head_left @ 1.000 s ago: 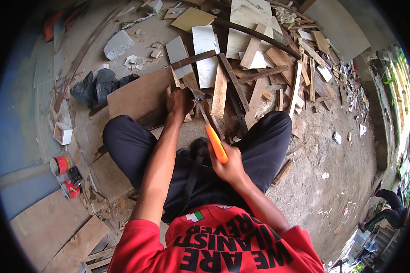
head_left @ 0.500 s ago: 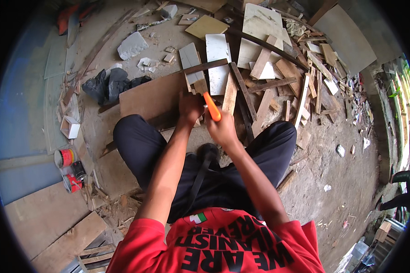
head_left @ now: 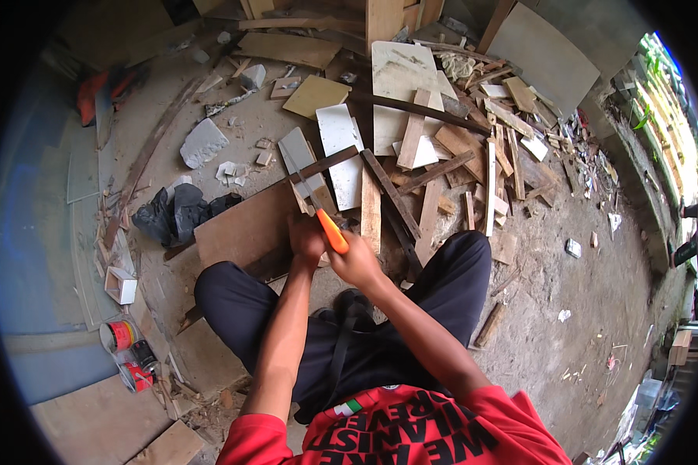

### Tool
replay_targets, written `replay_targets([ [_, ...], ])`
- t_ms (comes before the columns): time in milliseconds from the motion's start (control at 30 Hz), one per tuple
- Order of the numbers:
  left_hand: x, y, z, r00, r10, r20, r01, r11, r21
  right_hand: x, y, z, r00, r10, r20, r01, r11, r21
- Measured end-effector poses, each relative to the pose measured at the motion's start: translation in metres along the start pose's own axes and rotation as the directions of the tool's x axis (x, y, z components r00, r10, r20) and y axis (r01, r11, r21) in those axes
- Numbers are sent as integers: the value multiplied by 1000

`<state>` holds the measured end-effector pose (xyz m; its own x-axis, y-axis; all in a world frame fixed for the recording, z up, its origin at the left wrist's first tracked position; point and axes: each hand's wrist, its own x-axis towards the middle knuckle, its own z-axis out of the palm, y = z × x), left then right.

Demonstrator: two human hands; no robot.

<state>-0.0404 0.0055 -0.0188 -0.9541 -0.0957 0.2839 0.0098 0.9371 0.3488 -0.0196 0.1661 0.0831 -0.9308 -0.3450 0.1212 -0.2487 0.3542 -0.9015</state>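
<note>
"Gripping what, that right hand [head_left: 357,260]?"

"An orange handle [head_left: 332,231], its fingers wrapped closed around it. It belongs to a saw, with a thin blade [head_left: 308,184] running away from the person."

"And the left hand [head_left: 307,239]?"

"Curled at the right end of a brown board [head_left: 244,225], just beside the right hand. Its fingers are mostly hidden, so I can't tell how far they close or whether they grip the wood."

"Where does the saw lie, then?"

"Handle in the right hand, blade beyond both hands, slanting up and to the left. It passes by the board's right end, over or beside a dark strip [head_left: 335,161]; I can't tell whether it touches. The board lies ahead and to the left of the left hand."

"Any writing?"

"Large black lettering across the red shirt [head_left: 298,453], plus a small green, white and red patch [head_left: 349,407]. The red-labelled can [head_left: 119,336] at the left carries print too small to make out."
</note>
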Motion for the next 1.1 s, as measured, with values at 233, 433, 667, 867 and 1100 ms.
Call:
replay_targets([
  [233,9,-6,5,955,-171,243,62,915,399,-70,-3,-25,999,-19,32,16,996,91],
  [433,6,9,-20,968,-104,230,37,960,279,-156,-33,-79,983,161,91,-168,983,76],
  [667,11,-6,-10,955,-85,285,2,960,278,-3,-10,0,997,74,-3,-74,997,-8],
  [867,19,13,-20,894,-239,379,89,924,371,-77,-6,-29,998,52,30,-54,995,78],
  [1100,6,7,-13,950,-186,251,123,961,248,-136,-30,-74,993,112,38,-114,992,45],
])
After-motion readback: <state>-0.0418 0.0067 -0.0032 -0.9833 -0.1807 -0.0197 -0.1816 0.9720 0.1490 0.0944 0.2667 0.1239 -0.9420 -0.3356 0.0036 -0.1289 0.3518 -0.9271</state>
